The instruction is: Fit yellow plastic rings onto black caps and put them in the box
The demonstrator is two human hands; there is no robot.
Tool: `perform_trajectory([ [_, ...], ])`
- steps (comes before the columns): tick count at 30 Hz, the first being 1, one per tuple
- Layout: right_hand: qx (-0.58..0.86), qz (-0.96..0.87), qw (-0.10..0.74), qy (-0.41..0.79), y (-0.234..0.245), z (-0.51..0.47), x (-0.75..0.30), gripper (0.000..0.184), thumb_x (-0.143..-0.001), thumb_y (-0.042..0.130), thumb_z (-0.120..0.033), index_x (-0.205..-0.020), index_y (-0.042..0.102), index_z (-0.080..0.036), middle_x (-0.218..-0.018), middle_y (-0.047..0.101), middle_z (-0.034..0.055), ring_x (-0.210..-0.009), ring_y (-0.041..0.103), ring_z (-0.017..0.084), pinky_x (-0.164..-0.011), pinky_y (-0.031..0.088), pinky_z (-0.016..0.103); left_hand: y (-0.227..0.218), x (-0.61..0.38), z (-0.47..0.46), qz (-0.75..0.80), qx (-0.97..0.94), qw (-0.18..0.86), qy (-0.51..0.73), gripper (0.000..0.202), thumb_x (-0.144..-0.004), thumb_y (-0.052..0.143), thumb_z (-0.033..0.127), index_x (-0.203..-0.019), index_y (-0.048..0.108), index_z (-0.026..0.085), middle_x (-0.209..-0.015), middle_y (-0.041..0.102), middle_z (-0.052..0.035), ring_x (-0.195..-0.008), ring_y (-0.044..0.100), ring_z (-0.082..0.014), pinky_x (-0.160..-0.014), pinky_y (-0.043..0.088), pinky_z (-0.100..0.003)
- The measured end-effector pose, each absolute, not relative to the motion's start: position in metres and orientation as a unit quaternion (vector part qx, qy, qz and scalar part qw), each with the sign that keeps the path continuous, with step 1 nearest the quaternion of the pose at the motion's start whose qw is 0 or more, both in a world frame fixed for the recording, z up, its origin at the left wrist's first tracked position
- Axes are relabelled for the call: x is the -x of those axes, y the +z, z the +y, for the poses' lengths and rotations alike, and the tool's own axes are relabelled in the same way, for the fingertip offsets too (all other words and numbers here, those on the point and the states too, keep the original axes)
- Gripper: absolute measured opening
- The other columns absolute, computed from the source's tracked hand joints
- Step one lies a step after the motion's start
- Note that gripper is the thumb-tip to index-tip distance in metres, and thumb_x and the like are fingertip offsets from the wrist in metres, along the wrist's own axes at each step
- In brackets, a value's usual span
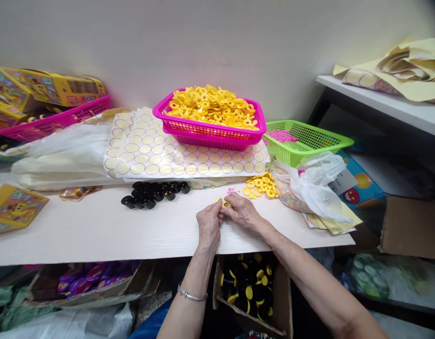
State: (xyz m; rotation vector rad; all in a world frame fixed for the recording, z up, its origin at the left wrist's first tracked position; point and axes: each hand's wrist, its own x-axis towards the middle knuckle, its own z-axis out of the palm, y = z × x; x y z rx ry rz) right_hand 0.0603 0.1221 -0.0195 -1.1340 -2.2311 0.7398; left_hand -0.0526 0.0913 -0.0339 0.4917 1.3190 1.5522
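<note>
Close together over the white table, my left hand (209,221) and my right hand (243,212) pinch one small yellow plastic piece (225,204) with a dark spot in it. Fingers cover most of the piece. Just beyond them lie a few tiny pink bits (232,190). To the right is a small heap of yellow ring-shaped pieces (261,185). Several short black cylinders (154,193) stand in a cluster on the left.
A pink basket (210,134) heaped with yellow pieces rests on sticker sheets (147,167). Behind on the right, a green basket (302,150) holds pink bits, with a plastic bag of beads (291,193) before it. Below the table edge, a cardboard box (283,306) contains black-and-yellow pieces.
</note>
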Motion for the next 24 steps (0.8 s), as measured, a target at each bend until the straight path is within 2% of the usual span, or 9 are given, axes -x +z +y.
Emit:
perform_trajectory([
  [6,0.402,-0.757,0.347,0.381,-0.025,0.124,-0.059,0.007,-0.073,0.061,-0.024,-0.075,0.061,-0.017,-0.072,0.051,-0.0002,-0.073,0.047,0.013,-0.065,0.035,0.024,-0.032,0.048,0.093,0.545,-0.205,0.499,0.642,0.031,-0.048,0.077,0.033,-0.054,0.061,0.008,-0.045,0.049,0.0037,-0.040,0.035,-0.0024,-0.040,0.024,-0.018],
  [9,0.404,-0.663,0.377,0.505,-0.028,0.121,-0.059,0.018,-0.074,0.059,-0.032,-0.080,0.064,-0.016,-0.067,0.053,-0.0008,-0.061,0.047,0.010,-0.056,0.037,0.022,-0.035,0.049,0.094,0.561,-0.222,0.484,0.634,0.030,-0.050,0.076,0.034,-0.055,0.061,0.009,-0.044,0.047,0.0049,-0.040,0.034,-0.0025,-0.040,0.024,-0.018],
  [12,0.439,-0.541,0.377,0.611,-0.030,0.119,-0.056,0.033,-0.077,0.050,-0.042,-0.084,0.063,-0.013,-0.054,0.052,-0.0019,-0.042,0.042,0.007,-0.041,0.033,0.019,-0.039,0.049,0.095,0.573,-0.236,0.476,0.624,0.030,-0.052,0.076,0.035,-0.055,0.060,0.009,-0.041,0.044,0.0060,-0.038,0.034,-0.0028,-0.039,0.023,-0.018],
  [17,0.476,-0.446,0.396,0.646,-0.035,0.120,-0.046,0.034,-0.072,0.053,-0.044,-0.076,0.061,-0.012,-0.044,0.051,-0.0030,-0.032,0.041,0.006,-0.031,0.030,0.016,-0.045,0.046,0.097,0.587,-0.235,0.467,0.618,0.032,-0.055,0.073,0.039,-0.059,0.060,0.010,-0.043,0.048,0.0049,-0.037,0.038,-0.0042,-0.038,0.027,-0.018],
  [24,0.485,-0.356,0.404,0.689,-0.024,0.122,-0.041,0.026,-0.070,0.056,-0.040,-0.070,0.053,-0.015,-0.042,0.054,-0.0023,-0.032,0.049,0.009,-0.030,0.038,0.016,-0.036,0.040,0.101,0.592,-0.239,0.456,0.619,0.032,-0.056,0.072,0.039,-0.055,0.054,0.013,-0.041,0.046,0.0059,-0.035,0.039,-0.0054,-0.036,0.031,-0.019],
])
